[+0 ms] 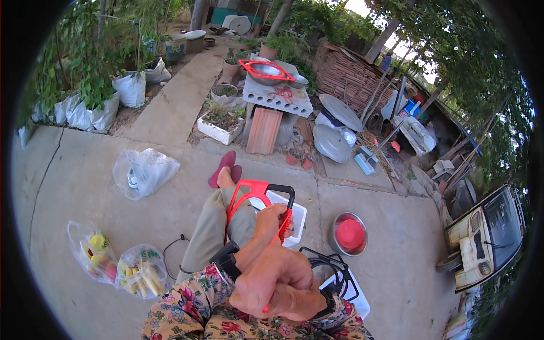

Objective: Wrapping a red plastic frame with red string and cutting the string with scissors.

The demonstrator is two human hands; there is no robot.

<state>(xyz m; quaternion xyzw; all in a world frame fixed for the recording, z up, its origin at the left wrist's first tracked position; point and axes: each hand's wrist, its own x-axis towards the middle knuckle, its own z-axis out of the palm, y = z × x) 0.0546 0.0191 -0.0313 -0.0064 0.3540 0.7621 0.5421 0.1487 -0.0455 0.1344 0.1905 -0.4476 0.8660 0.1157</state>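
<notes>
In front of my lap is a thin red plastic frame [247, 188] with a black bar at one corner. My left hand [273, 220], with a dark band on its wrist, is closed round the frame's side below the black bar. Nearer to me my right hand [280, 286] is closed too, fingers bent; a small red tip shows beneath it, so it grips a red strip mostly hidden in the fist. I cannot make out whether that strip joins the frame. Behind my left hand sits a white foam box [300, 218]. Black frames [340, 272] lie over another white box [358, 303] by my right wrist.
A metal bowl [335, 245] holding something red stands on the right. Filled plastic bags [141, 271] lie on the left, with a clear bag [148, 171] beyond. Ahead, a concrete block table [272, 101] carries a basin with another red frame [266, 69]. A worn vehicle [479, 246] stands far right.
</notes>
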